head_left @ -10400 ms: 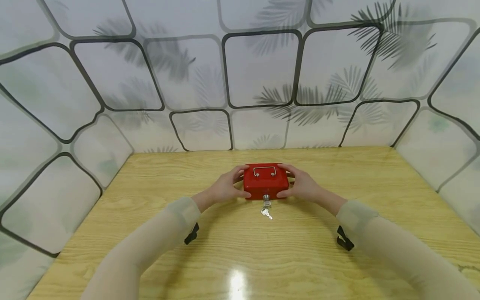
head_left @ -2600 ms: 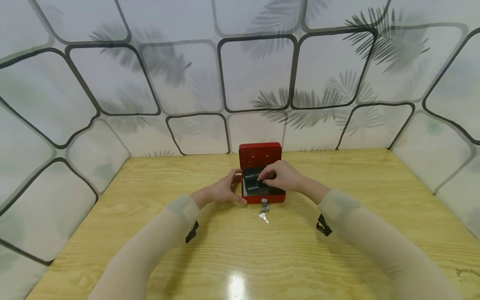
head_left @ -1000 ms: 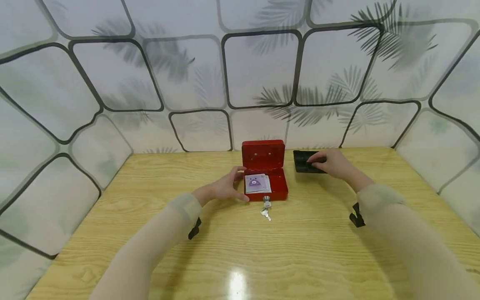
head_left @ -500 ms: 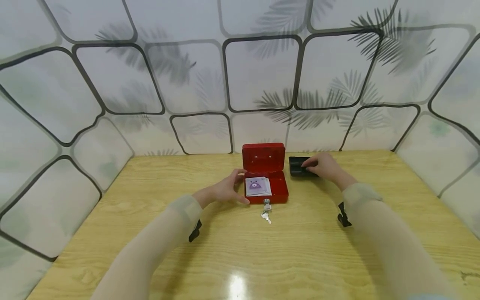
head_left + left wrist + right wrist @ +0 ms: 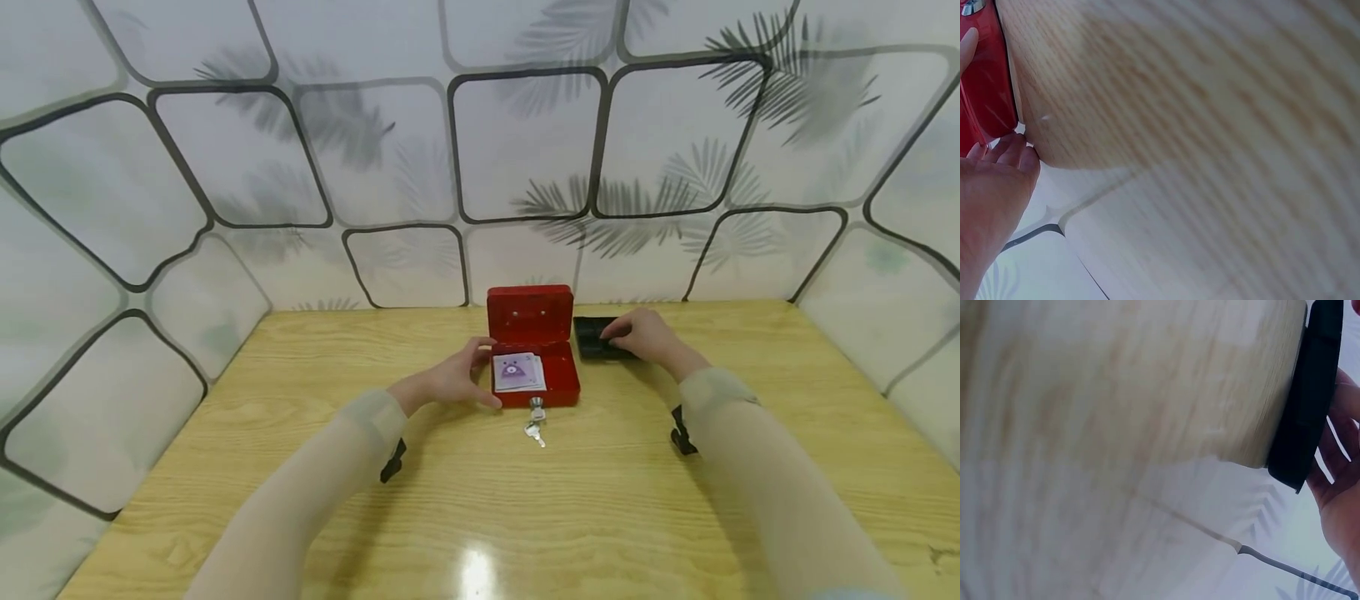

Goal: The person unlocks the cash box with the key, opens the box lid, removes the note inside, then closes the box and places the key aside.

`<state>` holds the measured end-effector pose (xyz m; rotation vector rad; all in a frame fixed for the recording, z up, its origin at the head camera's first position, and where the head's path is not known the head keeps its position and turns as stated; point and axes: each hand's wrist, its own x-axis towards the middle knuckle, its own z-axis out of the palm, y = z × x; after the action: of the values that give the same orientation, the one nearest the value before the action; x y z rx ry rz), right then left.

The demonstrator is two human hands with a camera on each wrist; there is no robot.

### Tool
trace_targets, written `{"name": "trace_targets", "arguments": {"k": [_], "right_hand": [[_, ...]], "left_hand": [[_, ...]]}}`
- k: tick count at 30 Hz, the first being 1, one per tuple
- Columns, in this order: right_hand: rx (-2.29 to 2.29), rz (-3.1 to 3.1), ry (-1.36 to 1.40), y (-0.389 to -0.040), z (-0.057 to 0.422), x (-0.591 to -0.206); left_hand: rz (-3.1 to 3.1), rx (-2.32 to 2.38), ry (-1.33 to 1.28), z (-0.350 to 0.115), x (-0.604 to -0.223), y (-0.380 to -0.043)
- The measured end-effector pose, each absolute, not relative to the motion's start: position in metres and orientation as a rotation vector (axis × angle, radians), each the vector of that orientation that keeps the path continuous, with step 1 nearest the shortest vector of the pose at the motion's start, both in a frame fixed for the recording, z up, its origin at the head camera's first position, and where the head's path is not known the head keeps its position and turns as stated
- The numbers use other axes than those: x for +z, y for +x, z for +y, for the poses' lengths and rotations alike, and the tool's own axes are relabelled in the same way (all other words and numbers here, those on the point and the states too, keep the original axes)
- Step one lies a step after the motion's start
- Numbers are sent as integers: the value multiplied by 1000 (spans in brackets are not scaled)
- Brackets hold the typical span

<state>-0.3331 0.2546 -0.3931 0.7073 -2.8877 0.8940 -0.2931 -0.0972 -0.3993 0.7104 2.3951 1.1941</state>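
Note:
A red cash box (image 5: 558, 398) stands with its lid up at the back middle of the table. On the left of its floor lies a small stack of white cards (image 5: 517, 372), the top one printed with a purple monster. Keys (image 5: 535, 433) hang from the lock at the front. My left hand (image 5: 453, 379) holds the box's left side, thumb at the front corner and fingers toward the back. My right hand (image 5: 651, 336) pinches a black coin tray (image 5: 588, 335) from above, just right of the box. In the right wrist view the tray (image 5: 1313, 387) sits at the table's far edge.
The wooden table (image 5: 465, 492) reaches the patterned wall covering (image 5: 525, 142) at the back and left. Black straps (image 5: 682, 432) are worn at both wrists. A bright light reflection lies on the front of the tabletop.
The red box's lid has been raised and the black tray lifted out, showing the cards. The right hand has lowered the tray to the table and slid it slightly left, beside the box.

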Motion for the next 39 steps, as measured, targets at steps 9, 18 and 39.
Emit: {"name": "trace_targets", "arguments": {"k": [9, 18, 39], "right_hand": [[979, -2869, 645, -328, 253, -389], [1093, -2847, 590, -315, 251, -374], [1322, -2850, 915, -280, 186, -362]], "left_hand": [[2388, 1207, 694, -96, -398, -293], [2387, 1201, 672, -95, -398, -292], [2356, 1229, 685, -96, -396, -290]]}}
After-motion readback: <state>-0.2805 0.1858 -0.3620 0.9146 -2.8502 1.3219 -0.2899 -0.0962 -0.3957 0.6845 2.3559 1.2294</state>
